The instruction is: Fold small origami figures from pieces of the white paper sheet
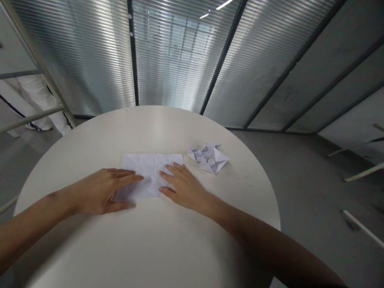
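Note:
A creased white sheet of paper [151,167] lies flat on the round white table [145,250]. Fold lines run across it. My left hand [110,188] rests over its left part, fingers stretched out and thumb apart near the lower edge. On the right part lies my right hand [182,185], palm down with the fingers spread. Part of the sheet is hidden beneath both hands. Just beyond my right hand sits a folded white paper piece [209,157] with several pointed flaps.
A glass partition with blinds [174,59] stands behind the table. At the left is a pale metal frame [25,121], with a person's white-trousered legs [39,96] behind it. Light-coloured furniture legs [371,169] stand on the grey floor [306,204] at the right.

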Demonstrator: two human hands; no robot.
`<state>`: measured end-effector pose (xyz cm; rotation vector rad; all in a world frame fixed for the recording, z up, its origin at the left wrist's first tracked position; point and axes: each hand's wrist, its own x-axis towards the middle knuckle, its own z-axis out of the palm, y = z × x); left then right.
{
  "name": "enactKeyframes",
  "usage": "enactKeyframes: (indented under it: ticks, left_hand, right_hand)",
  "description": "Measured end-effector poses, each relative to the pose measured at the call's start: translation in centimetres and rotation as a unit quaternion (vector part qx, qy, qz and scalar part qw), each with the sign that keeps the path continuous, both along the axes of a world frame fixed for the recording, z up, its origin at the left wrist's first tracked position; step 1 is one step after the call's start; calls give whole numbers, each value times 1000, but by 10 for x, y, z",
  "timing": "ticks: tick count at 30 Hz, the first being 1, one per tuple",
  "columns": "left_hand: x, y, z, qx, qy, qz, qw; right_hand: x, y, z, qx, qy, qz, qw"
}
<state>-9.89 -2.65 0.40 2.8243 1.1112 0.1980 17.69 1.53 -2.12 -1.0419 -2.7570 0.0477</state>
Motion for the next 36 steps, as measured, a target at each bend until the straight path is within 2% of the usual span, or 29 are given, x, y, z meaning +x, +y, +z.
enactKeyframes:
  ticks: [8,10,14,17,19,22,26,30,33,36]
  left_hand:
    - [6,5,-13,128,20,-60,990]
    - [10,11,-15,155,12,-27,987]
    - [25,21,-18,198,-12,93,976]
    - [36,24,-20,222,-7,121,968]
    - [42,23,-24,216,13,95,972]
    - [46,20,-29,167,17,67,984]
    - [54,13,-32,122,-27,125,984]
    - [65,2,-29,132,-23,165,977]
    - [69,-1,-25,125,0,179,976]
    - [65,6,-22,93,13,170,981]
  right_hand:
    - [5,-3,1,9,-4,9,1000]
    - [7,-4,2,9,-4,8,1000]
    - [8,-7,5,9,-7,4,1000]
    - [7,-9,7,12,-7,-1,1000]
    - [6,-9,8,15,-3,-4,1000]
    - [5,-8,7,20,6,3,1000]
    - [4,-7,6,22,20,19,999]
    - [5,-7,5,20,16,-2,1000]
    - [7,-5,6,15,4,-23,1000]
    - [5,4,10,-6,-1,-14,1000]
